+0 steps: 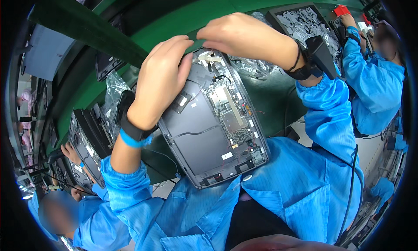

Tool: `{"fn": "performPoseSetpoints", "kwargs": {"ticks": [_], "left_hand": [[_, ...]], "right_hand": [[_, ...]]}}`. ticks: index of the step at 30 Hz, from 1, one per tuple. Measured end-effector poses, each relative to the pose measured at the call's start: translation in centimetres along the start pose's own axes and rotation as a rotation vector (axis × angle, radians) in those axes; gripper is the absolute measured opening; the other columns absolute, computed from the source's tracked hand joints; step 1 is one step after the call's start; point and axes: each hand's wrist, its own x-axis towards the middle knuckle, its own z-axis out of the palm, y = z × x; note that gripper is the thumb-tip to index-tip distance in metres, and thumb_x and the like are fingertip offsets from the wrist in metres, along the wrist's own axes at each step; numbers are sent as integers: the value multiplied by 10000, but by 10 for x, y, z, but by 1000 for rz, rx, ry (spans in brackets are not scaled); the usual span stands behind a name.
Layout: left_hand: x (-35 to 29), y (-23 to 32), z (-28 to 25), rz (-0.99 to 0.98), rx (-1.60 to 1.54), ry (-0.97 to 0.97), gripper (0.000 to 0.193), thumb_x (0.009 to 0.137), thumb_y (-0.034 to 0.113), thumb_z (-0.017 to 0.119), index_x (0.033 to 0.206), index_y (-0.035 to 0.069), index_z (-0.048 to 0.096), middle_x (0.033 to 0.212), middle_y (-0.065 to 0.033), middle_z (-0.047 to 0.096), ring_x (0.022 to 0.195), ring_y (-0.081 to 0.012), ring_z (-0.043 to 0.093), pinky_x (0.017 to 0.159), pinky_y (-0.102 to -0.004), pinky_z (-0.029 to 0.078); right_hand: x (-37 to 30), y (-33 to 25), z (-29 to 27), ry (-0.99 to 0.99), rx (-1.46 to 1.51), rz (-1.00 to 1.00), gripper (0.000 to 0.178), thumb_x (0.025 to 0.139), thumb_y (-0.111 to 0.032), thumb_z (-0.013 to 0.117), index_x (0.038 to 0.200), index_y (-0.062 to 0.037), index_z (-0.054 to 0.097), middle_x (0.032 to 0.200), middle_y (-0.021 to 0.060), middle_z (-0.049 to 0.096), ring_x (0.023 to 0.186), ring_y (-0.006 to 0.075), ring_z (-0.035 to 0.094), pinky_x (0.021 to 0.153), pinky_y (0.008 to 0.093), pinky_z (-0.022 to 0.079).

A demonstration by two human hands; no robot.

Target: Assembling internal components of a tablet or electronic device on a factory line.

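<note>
An opened, flat electronic device (196, 146), like a tablet or thin laptop shell, lies before me, leaning toward my body. Its grey inner panel and a circuit board (228, 111) with silvery shields are exposed. Over its far left corner is my left hand (163, 74), fingers stretched forward and thumb apart, nothing visible in it. My right hand (239, 33) reaches over the far edge from the right, fingers curved toward the left hand, with a gap at the thumb. Just below them, pale tape (210, 58) sits at the device's far end. A small dark part (180, 102) lies on the panel.
At the far right, a black tray (300, 22) holds many small dark pieces. Clear plastic bags (257, 68) lie beside the device. A green post (87, 31) crosses at the left. Co-workers in blue sit on the left (96, 229) and right (376, 90). Stacked devices (89, 138) stand left.
</note>
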Motion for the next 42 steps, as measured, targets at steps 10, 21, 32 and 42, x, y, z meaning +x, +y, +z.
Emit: {"fn": "performPoseSetpoints", "kwargs": {"ticks": [10, 21, 32, 42], "left_hand": [[-18, 26, -19, 219, 297, -268, 395, 687, -30, 641, 1081, -49, 642, 1102, -160, 662, 1006, -308, 644, 872, -387, 529], [-14, 10, -8, 133, -24, -79, 286, 825, -25, 630, 1109, -35, 656, 1081, -188, 688, 968, -328, 681, 840, -375, 546], [7, -6, 11, -503, -274, -203, 168, 819, 133, 728, 847, -29, 694, 728, -133, 687, 638, -246, 668, 603, -311, 515], [1, -10, 15, -542, -383, -221, 163, 864, 128, 703, 884, -32, 679, 769, -73, 687, 701, -120, 634, 662, -264, 502]], "right_hand": [[-39, -19, -12, 347, 122, 75, 135, 805, -14, 697, 939, -1, 696, 923, 115, 705, 801, 270, 672, 694, 325, 529], [-47, -51, 20, 478, -120, -45, 281, 675, -77, 678, 954, -43, 693, 1000, 45, 687, 693, 153, 606, 601, 283, 470], [-40, -66, 13, 186, -384, 125, 232, 694, -129, 667, 907, -47, 707, 997, 47, 704, 595, 124, 597, 543, 272, 427], [-38, -55, -3, -72, -131, 91, 291, 719, -123, 631, 946, 45, 705, 1066, 206, 695, 567, 260, 675, 527, 353, 530]]}}
